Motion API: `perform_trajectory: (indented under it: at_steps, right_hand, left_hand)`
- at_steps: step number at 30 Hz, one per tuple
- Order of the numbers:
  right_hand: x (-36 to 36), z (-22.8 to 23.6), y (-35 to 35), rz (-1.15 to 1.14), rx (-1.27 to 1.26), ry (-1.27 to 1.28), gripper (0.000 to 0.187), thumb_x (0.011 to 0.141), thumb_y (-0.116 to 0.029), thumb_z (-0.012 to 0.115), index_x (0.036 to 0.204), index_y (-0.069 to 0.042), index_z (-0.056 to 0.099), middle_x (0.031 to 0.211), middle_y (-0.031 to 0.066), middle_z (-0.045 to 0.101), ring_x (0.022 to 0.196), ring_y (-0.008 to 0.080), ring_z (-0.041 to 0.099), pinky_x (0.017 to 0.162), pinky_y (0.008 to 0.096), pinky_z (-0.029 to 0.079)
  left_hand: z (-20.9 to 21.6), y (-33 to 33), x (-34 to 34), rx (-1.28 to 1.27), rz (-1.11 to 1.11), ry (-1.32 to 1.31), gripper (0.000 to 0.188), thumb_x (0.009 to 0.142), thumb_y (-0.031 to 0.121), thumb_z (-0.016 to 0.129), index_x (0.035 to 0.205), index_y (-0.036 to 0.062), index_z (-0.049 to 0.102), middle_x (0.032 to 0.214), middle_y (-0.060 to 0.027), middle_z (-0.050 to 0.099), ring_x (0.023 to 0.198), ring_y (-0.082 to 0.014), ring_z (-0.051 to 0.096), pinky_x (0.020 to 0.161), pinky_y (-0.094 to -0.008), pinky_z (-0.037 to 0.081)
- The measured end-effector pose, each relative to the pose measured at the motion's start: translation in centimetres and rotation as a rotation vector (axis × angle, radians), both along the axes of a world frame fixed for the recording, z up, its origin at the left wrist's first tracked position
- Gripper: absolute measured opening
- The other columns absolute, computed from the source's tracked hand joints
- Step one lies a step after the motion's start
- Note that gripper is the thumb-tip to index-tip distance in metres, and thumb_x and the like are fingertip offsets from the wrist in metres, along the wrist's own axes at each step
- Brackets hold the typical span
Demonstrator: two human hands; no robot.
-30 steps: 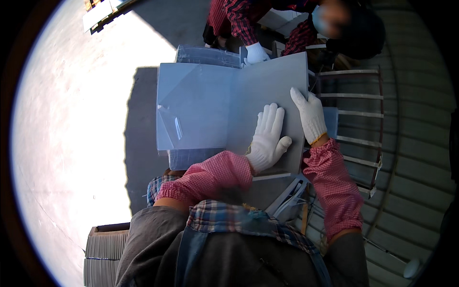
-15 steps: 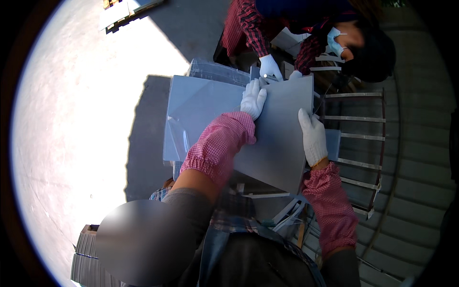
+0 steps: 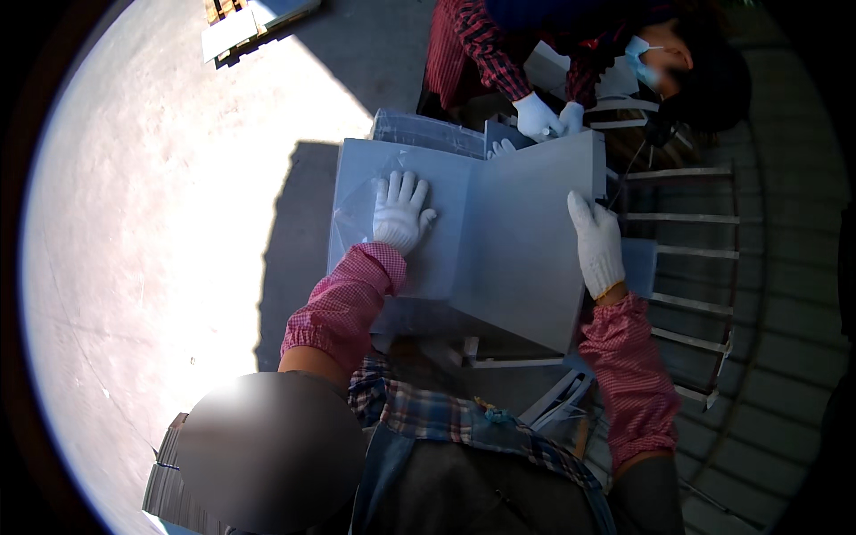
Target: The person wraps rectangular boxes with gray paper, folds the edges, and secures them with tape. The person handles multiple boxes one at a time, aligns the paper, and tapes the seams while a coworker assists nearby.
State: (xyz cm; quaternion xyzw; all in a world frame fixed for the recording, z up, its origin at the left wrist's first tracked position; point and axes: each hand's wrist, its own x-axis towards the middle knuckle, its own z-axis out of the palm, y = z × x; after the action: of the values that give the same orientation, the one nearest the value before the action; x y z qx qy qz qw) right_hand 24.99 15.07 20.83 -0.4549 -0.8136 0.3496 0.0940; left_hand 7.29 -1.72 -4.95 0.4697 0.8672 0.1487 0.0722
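Note:
A smooth grey panel (image 3: 526, 232) tilts up at the middle, its right edge in my right hand (image 3: 597, 242), thumb on the front and fingers curled behind, out of sight. My left hand (image 3: 401, 214) lies flat with fingers spread on a pale grey-blue sheet (image 3: 437, 192) to the left. Creased clear film (image 3: 355, 218) shows beside that hand. Both hands wear white knit gloves and pink checked sleeves. At the panel's far edge are a co-worker's gloved hands (image 3: 539, 118), close together; what they hold is too small to make out.
Behind the sheet lies a film-wrapped stack (image 3: 428, 132). A slatted metal rack (image 3: 682, 254) stands at the right. Bundled flat grey pieces (image 3: 183, 486) sit at the lower left, a pallet (image 3: 236, 31) at the far left. The co-worker leans in from the far side.
My left hand has moved left from the grey panel onto the pale sheet, fingers spreading. My right hand keeps its hold on the panel's edge. The co-worker's hands have drawn together.

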Motion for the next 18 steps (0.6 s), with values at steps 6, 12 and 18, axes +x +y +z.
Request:
perform_trajectory:
  at_steps: [6,12,18]
  right_hand:
    - [-0.7,0.2,-1.0,-0.008,0.004,0.019,0.061,0.105,-0.051,0.057,0.107,0.009,0.069,0.089,0.0175,0.071,0.082,0.0274,0.065,0.080,0.0403,0.052]
    - [-0.9,0.9,-1.1,0.035,0.010,0.022,0.059,0.105,-0.048,0.058,0.107,0.009,0.070,0.090,0.0179,0.072,0.083,0.0283,0.068,0.079,0.0407,0.053]
    - [-2.0,1.5,-1.2,0.033,-0.040,-0.021,0.057,0.104,-0.047,0.060,0.112,0.008,0.070,0.096,0.0155,0.072,0.087,0.0246,0.067,0.082,0.0377,0.052]
  left_hand:
    - [-1.5,-4.1,-10.9,-0.042,0.365,0.292,0.060,0.098,0.051,0.061,0.143,0.0130,0.053,0.141,-0.0144,0.051,0.134,-0.0335,0.044,0.109,-0.0537,0.034]
    - [4.3,-5.1,-10.1,0.065,0.368,0.242,0.048,0.096,0.034,0.062,0.131,0.0021,0.056,0.130,-0.0160,0.056,0.125,-0.0361,0.050,0.105,-0.0492,0.040]
    - [1.2,-4.2,-2.6,-0.046,-0.195,0.101,0.071,0.099,0.048,0.060,0.156,0.0107,0.043,0.159,-0.0187,0.044,0.153,-0.0406,0.032,0.126,-0.0561,0.021]
